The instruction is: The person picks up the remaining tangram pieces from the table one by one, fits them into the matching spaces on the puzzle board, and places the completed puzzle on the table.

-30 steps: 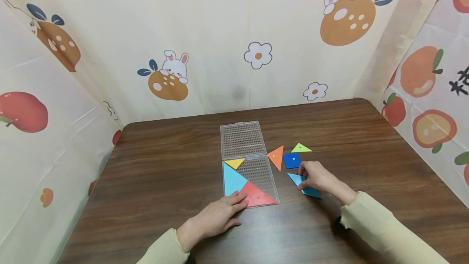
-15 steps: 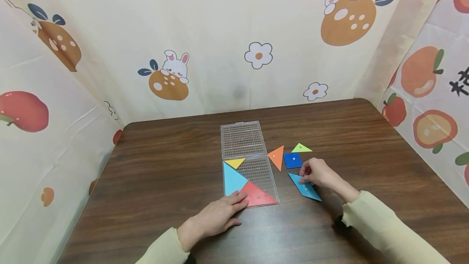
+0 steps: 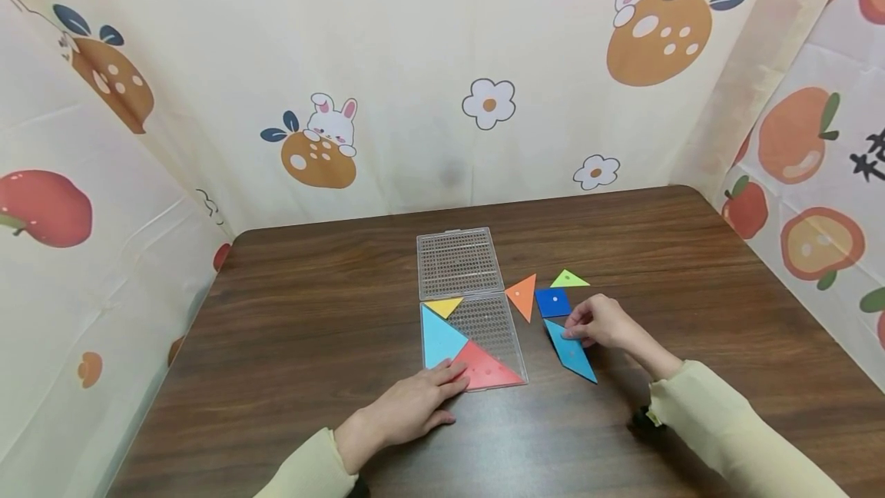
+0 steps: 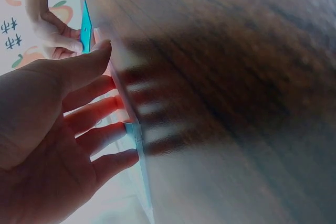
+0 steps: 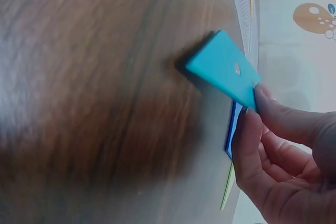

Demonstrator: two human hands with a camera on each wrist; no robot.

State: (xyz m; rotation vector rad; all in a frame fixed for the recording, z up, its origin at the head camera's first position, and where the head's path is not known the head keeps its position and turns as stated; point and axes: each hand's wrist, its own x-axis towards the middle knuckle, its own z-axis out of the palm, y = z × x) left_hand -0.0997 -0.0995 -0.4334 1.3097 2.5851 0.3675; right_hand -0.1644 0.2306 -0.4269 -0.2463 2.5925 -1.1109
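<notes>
My right hand [image 3: 608, 329] pinches a blue parallelogram tangram piece [image 3: 572, 356] between thumb and finger, right of the clear plastic case [image 3: 487, 320]. The right wrist view shows the parallelogram [image 5: 226, 69] tilted, one end at the fingertips. My left hand [image 3: 404, 408] rests with extended fingers on the case's near edge and the corner of a large red triangle [image 3: 489, 369]. Beside that piece, inside the case, lie a large light-blue triangle [image 3: 441, 335] and a small yellow triangle [image 3: 442, 307]. In the left wrist view, the left hand's fingers [image 4: 97, 135] are spread along the case edge.
An orange triangle [image 3: 523, 297], a dark-blue square [image 3: 553, 303] and a lime-green triangle [image 3: 568, 280] lie on the wooden table [image 3: 311, 313] right of the case. The case's perforated other half [image 3: 458, 263] lies unfolded behind. Printed curtains [image 3: 415, 60] stand around the table's back and sides.
The right hand has turned the parallelogram, its near end swinging left and toward the person, and has moved slightly away from the person. The left hand has stayed in place.
</notes>
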